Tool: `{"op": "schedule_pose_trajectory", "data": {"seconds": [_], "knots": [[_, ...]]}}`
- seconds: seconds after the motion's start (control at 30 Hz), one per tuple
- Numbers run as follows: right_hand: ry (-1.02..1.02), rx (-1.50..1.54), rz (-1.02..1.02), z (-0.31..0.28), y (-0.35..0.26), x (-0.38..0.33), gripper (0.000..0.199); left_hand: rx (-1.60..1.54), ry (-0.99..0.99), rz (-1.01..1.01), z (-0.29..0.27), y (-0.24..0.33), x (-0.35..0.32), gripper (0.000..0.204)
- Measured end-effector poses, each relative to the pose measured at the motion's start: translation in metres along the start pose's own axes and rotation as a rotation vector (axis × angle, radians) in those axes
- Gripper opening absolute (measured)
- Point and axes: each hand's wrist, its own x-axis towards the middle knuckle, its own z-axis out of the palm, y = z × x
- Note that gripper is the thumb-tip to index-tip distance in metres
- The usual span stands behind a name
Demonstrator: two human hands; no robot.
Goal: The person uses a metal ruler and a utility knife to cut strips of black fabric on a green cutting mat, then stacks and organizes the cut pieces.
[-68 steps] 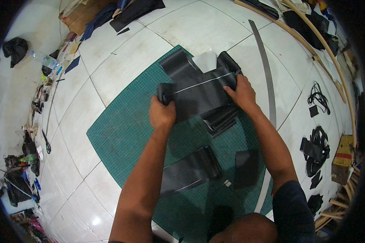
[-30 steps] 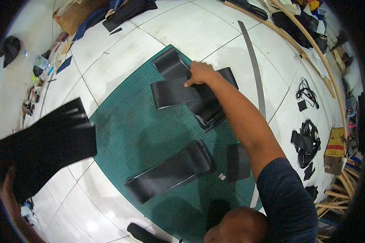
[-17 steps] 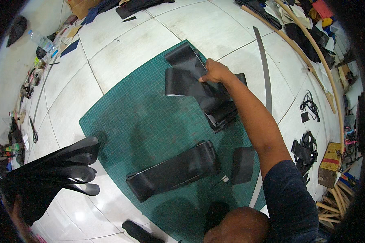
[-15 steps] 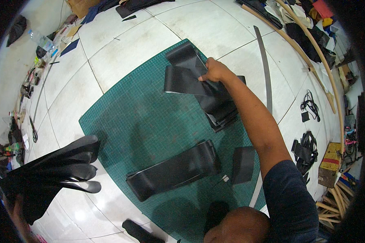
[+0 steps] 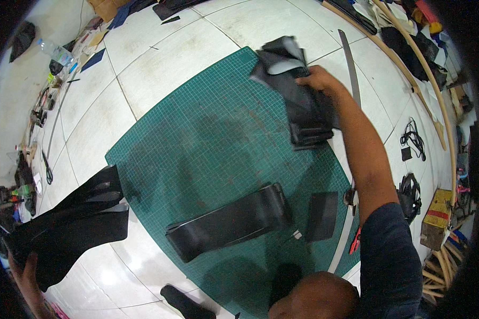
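Observation:
My right hand (image 5: 322,82) grips a bunch of black leather-like strips (image 5: 308,109) at the far right corner of a green cutting mat (image 5: 197,149). The bunch is folded, crumpled and blurred by motion. At the far left, my left hand (image 5: 31,268) is closed on several long black strips (image 5: 80,220), whose free ends fan out to the mat's left edge. A flat folded stack of black strips (image 5: 229,220) lies on the near part of the mat. To its right rests a small black rectangular piece (image 5: 323,215), with a small whitish object (image 5: 297,235) beside it.
A long metal ruler (image 5: 349,69) runs along the mat's right side, with a red-handled tool (image 5: 355,242) near it. Black cords (image 5: 412,139) and a yellow box (image 5: 436,218) sit further right, beside long wooden poles (image 5: 410,48). Scissors (image 5: 47,169) lie left on the white tiles.
My right hand has swept the bunch of strips rightward across the mat's far corner, gathering it. The strips in my left hand have swung and hang differently. The red-handled tool has come into view.

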Motion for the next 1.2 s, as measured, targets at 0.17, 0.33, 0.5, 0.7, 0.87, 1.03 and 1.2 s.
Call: {"op": "schedule_pose_trajectory", "data": {"seconds": [0.17,0.33,0.5,0.7,0.87,1.03,1.2], "knots": [[0.203,-0.024,0.090,-0.043,0.055,0.024,0.063,0.082,-0.041,0.037,0.000,0.017,-0.006,0.062],[0.374,-0.275,0.012,-0.064,0.124,0.073,0.078,0.120,-0.113,0.093,0.017,0.060,-0.015,0.061],[0.886,-0.213,-0.272,-0.033,0.095,0.034,0.081,0.041,-0.013,0.086,0.027,0.121,-0.035,0.054],[0.303,0.169,-0.838,0.029,-0.103,-0.167,0.101,-0.042,-0.058,0.241,0.060,0.162,-0.058,0.056],[0.157,0.398,-1.365,0.078,-0.208,-0.275,0.121,-0.009,-0.140,0.419,0.095,0.220,-0.088,0.057],[0.130,0.639,-1.087,0.078,-0.199,-0.289,0.075,-0.074,-0.264,0.700,0.115,0.262,-0.103,0.053],[-0.090,0.503,-0.948,0.082,-0.160,-0.281,0.041,-0.196,-0.416,0.810,0.110,0.264,-0.091,0.032]]}}
